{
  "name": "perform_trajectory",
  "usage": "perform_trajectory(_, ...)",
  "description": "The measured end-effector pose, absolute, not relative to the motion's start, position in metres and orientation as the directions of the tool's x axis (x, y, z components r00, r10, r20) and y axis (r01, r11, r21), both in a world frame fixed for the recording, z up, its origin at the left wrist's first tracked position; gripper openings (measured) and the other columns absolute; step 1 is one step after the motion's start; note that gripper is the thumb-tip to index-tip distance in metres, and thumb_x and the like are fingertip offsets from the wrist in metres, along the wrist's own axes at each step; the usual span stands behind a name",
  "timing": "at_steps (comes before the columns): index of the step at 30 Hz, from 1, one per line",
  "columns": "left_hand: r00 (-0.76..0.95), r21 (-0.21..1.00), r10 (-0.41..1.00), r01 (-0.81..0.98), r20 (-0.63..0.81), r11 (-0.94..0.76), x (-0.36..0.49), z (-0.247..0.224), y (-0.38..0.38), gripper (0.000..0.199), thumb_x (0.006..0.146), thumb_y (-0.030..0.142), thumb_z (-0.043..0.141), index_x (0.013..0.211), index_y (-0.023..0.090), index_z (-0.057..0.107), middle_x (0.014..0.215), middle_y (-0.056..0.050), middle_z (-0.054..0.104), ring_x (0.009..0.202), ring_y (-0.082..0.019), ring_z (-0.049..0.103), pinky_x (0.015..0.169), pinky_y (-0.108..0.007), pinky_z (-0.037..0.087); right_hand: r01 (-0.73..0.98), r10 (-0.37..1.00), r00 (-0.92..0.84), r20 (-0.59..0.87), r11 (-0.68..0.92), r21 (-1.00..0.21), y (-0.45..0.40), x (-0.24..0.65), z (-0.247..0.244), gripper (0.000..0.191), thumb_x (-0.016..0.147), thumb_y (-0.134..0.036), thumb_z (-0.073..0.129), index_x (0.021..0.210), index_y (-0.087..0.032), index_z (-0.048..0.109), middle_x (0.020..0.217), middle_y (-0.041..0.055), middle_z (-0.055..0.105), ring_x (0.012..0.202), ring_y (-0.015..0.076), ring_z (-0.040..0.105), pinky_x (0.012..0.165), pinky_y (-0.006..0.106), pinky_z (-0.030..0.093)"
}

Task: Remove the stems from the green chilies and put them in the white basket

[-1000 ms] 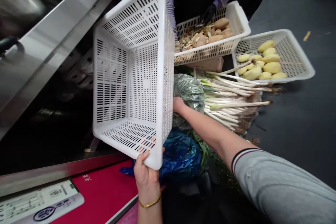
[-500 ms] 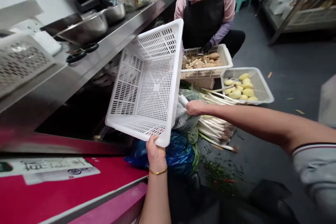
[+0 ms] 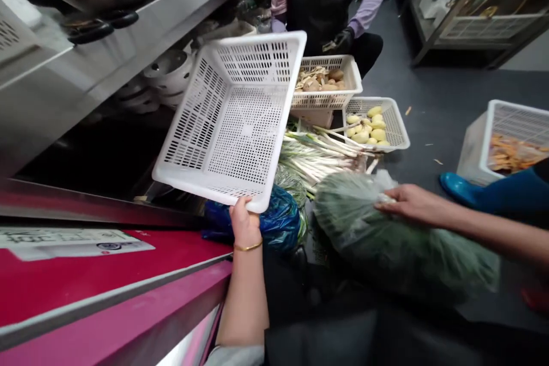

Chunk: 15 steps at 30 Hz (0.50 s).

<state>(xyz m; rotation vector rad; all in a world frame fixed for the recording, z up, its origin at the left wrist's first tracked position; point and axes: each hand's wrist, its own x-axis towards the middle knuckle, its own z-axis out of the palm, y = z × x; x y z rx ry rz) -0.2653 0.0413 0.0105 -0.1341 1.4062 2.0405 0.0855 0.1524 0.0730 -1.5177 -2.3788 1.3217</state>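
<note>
My left hand [image 3: 246, 226], a gold bracelet at its wrist, grips the near corner of a white plastic basket [image 3: 244, 126]. The basket is tilted up, and its perforated inside holds nothing. To the right, my right hand [image 3: 397, 200] is closed on the gathered top of a clear plastic bag of leafy green vegetables [image 3: 398, 251]. This bag hangs low over the floor. A blue plastic bag [image 3: 278, 223] lies beneath the basket's near corner. Beyond my hands, long white-stemmed scallions [image 3: 321, 154] are heaped on the floor.
A crouching co-worker [image 3: 323, 0] in a dark apron works behind a basket of unpeeled potatoes [image 3: 326, 100]. Peeled potatoes lie in another basket [image 3: 405, 140]. A steel counter [image 3: 158, 28] runs along the left. At right stand a bin of orange scraps [image 3: 493, 131] and a blue boot [image 3: 461, 189].
My right hand has pulled the bag of greens out from beside the scallions, toward the right and nearer me. The basket in my left hand has shifted slightly left and lower.
</note>
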Motion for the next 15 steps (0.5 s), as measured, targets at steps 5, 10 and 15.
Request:
perform_trajectory(5, -0.844, 0.874, 0.293, -0.483, -0.450, -0.050, -0.264, -0.023, 0.061, 0.034, 0.048, 0.001, 0.051, 0.080, 0.013, 0.058, 0.079, -0.003, 0.065, 0.080, -0.019, 0.066, 0.077, -0.036, 0.055, 0.800, 0.818, -0.120, -0.562, -0.256, -0.543, 0.115, 0.182, -0.014, 0.039, 0.065, -0.059, 0.050, 0.047, -0.024, 0.055, 0.059, 0.0139, 0.066, 0.057, 0.0279, 0.061, 0.053, 0.040, 0.046)
perform_trajectory(10, -0.886, 0.922, 0.257, -0.374, -0.386, 0.098, -0.270, -0.029, 0.067, 0.035, 0.045, -0.001, 0.047, 0.076, 0.014, 0.053, 0.077, -0.001, 0.062, 0.083, -0.020, 0.065, 0.076, -0.035, 0.054, 0.828, 0.798, -0.087, -0.596, -0.275, -0.489, 0.075, 0.222, -0.014, 0.040, 0.069, -0.059, 0.046, 0.058, -0.023, 0.061, 0.073, 0.0143, 0.070, 0.076, 0.0327, 0.065, 0.071, 0.042, 0.049)
perform_trajectory(15, -0.862, 0.916, 0.312, -0.365, -0.401, 0.169, -0.291, -0.017, 0.062, 0.030, 0.042, 0.000, 0.046, 0.069, 0.013, 0.054, 0.067, 0.000, 0.059, 0.076, -0.021, 0.064, 0.072, -0.036, 0.054, 0.814, 0.744, -0.355, -0.566, -0.052, -0.579, 0.017, 0.191, -0.014, 0.045, 0.074, -0.061, 0.040, 0.059, -0.022, 0.055, 0.063, 0.0070, 0.065, 0.068, 0.0267, 0.063, 0.063, 0.032, 0.045)
